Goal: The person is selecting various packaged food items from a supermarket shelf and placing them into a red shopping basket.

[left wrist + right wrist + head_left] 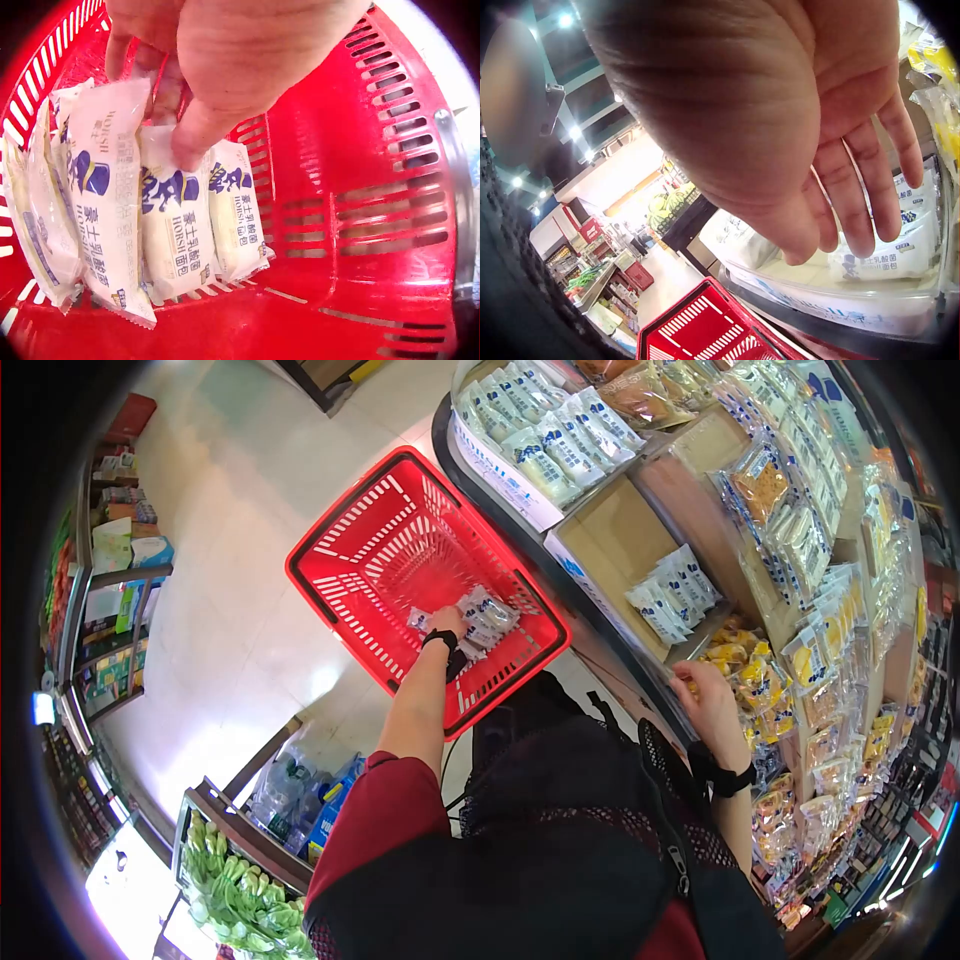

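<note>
My left hand (447, 622) reaches down into a red shopping basket (345, 560). In the left wrist view its thumb lies against the front of a white bread packet (180, 232), with the fingers behind the packet's top edge, pinching it. More wrapped breads (101, 195) stand in a row on either side, some leaning. My right hand (708, 700) hangs over the front edge of the display shelf, beside yellow-wrapped breads (757, 682). In the right wrist view its fingers extend loosely and hold nothing, with white bread packets (889, 259) behind them.
A cardboard-lined bin (615, 525) holds several white packets, next to a fuller bin (560, 440). More packaged bread (830, 660) fills the display on the right. Leafy greens (240, 890) stand low on the left, by bottled water (285, 790). Pale floor (220, 560) runs beyond the basket.
</note>
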A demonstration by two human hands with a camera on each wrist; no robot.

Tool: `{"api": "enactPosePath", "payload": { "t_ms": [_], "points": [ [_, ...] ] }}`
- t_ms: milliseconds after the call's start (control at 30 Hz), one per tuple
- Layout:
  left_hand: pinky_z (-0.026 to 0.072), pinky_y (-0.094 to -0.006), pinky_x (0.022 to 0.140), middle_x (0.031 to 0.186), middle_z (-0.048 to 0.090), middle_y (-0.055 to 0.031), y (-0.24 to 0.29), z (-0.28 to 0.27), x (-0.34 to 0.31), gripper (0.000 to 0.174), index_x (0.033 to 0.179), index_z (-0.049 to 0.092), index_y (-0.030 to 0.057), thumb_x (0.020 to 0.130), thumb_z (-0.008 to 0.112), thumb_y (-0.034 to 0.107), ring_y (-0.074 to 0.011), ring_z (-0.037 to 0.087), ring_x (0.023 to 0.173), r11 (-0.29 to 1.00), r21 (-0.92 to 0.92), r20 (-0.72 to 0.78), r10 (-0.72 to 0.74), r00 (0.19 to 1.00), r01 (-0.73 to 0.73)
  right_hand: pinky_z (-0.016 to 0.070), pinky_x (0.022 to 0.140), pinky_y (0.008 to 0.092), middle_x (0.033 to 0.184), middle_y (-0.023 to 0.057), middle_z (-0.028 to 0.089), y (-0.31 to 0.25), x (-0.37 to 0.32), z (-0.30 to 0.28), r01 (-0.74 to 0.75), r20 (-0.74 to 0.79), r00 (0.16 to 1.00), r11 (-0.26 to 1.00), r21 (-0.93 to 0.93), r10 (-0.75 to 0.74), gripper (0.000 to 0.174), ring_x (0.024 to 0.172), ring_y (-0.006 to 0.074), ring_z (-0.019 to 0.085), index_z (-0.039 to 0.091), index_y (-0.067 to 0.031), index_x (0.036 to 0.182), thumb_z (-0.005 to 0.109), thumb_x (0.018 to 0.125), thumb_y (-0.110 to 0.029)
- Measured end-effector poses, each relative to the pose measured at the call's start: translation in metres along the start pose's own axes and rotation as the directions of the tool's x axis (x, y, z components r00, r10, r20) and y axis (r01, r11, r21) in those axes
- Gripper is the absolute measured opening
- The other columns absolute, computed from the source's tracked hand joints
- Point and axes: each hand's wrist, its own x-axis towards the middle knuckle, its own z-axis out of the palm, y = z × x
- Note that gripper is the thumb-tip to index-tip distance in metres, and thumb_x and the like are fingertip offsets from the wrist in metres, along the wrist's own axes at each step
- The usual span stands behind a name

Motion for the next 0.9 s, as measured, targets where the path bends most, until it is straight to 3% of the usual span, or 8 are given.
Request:
{"api": "enactPosePath", "payload": {
  "t_ms": [100, 167, 267, 367, 433, 600, 700, 900],
  "points": [
    [0.0487, -0.0397, 0.079, 0.09, 0.066, -0.0172, 0.003, -0.007, -0.02, 0.027, 0.09, 0.065, 0.0037, 0.073, 0.068, 0.024, -0.031, 0.064, 0.088, 0.967, -0.195, -0.121, 0.144, 0.982, -0.166, 0.0457, 0.072, 0.0382, 0.084, 0.014, 0.061, 0.001, 0.004, -0.001, 0.081, -0.014, 0.997, 0.996, -0.028, -0.082, 0.017, 0.082, 0.0311, 0.058, 0.06, -0.0017, 0.094, 0.064, 0.08, -0.011],
    [0.0488, -0.0392, 0.076, 0.088, 0.065, -0.0176, 0.006, -0.014, -0.039, 0.026, 0.091, 0.064, 0.0023, 0.075, 0.067, 0.022, -0.0311, 0.064, 0.085, 0.952, -0.194, -0.207, 0.195, 0.959, -0.236, 0.0454, 0.071, 0.0392, 0.083, 0.0136, 0.061, -0.001, 0.009, -0.004, 0.131, 0.006, 0.991, 0.99, -0.054, -0.131, 0.016, 0.081, 0.0319, 0.057, 0.06, -0.0024, 0.092, 0.064, 0.08, -0.012],
    [0.0491, -0.0324, 0.073, 0.085, 0.066, -0.0133, 0.031, -0.085, -0.094, 0.021, 0.091, 0.062, 0.0007, 0.08, 0.066, 0.018, -0.0229, 0.065, 0.08, 0.848, -0.355, -0.343, 0.273, 0.899, -0.393, 0.045, 0.07, 0.0399, 0.082, 0.0134, 0.06, -0.008, 0.019, -0.001, 0.202, -0.005, 0.979, 0.979, -0.004, -0.202, 0.017, 0.08, 0.0321, 0.057, 0.06, -0.0031, 0.092, 0.064, 0.079, -0.014],
    [0.0461, -0.021, 0.07, 0.083, 0.063, -0.0017, 0.055, -0.141, -0.141, 0.011, 0.092, 0.059, -0.0002, 0.086, 0.061, 0.009, -0.0067, 0.057, 0.077, 0.614, -0.703, -0.287, 0.218, 0.933, -0.36, 0.0452, 0.071, 0.0396, 0.084, 0.0131, 0.06, -0.017, 0.032, 0.002, 0.265, 0.009, 0.964, 0.964, 0.003, -0.265, 0.019, 0.082, 0.0318, 0.056, 0.06, -0.0038, 0.094, 0.064, 0.079, -0.015],
    [0.0469, -0.0231, 0.069, 0.081, 0.063, -0.0022, 0.079, -0.173, -0.161, 0.013, 0.091, 0.061, -0.0001, 0.085, 0.063, 0.01, -0.0077, 0.058, 0.075, 0.48, -0.771, -0.322, 0.272, 0.907, -0.418, 0.0449, 0.073, 0.0397, 0.086, 0.0131, 0.06, -0.03, 0.042, 0.005, 0.296, -0.08, 0.953, 0.953, 0.061, -0.291, 0.021, 0.084, 0.0319, 0.056, 0.06, -0.0035, 0.096, 0.064, 0.079, -0.016],
    [0.0465, -0.0221, 0.073, 0.084, 0.062, -0.002, 0.173, -0.222, -0.182, 0.011, 0.095, 0.059, -0.0006, 0.087, 0.06, 0.008, -0.0074, 0.058, 0.079, 0.46, -0.711, -0.278, 0.511, 0.814, -0.532, 0.0438, 0.079, 0.04, 0.091, 0.0136, 0.06, -0.045, 0.06, -0.002, 0.461, -0.308, 0.867, 0.866, 0.194, -0.392, 0.028, 0.089, 0.0327, 0.055, 0.058, -0.0012, 0.101, 0.064, 0.078, -0.017],
    [0.0466, -0.0225, 0.075, 0.089, 0.062, -0.0027, 0.232, -0.207, -0.167, 0.012, 0.097, 0.058, -0.0008, 0.087, 0.06, 0.006, -0.0076, 0.057, 0.083, 0.363, -0.729, -0.244, 0.655, 0.715, -0.58, 0.0441, 0.079, 0.0397, 0.091, 0.014, 0.061, -0.01, 0.059, -0.007, 0.424, -0.266, 0.885, 0.898, 0.12, -0.383, 0.03, 0.089, 0.0325, 0.055, 0.058, -0.0012, 0.102, 0.065, 0.077, -0.016],
    [0.0459, -0.0218, 0.071, 0.085, 0.062, -0.0019, 0.303, -0.181, -0.123, 0.017, 0.098, 0.06, 0.0001, 0.085, 0.063, 0.01, -0.0067, 0.056, 0.078, 0.43, -0.608, -0.152, 0.762, 0.63, -0.667, 0.0433, 0.073, 0.0395, 0.079, 0.0107, 0.062, 0.041, 0.056, -0.01, 0.196, -0.351, 0.918, 0.981, -0.002, -0.184, 0.016, 0.081, 0.0296, 0.055, 0.063, -0.0046, 0.087, 0.064, 0.076, -0.015]
  ]
}}
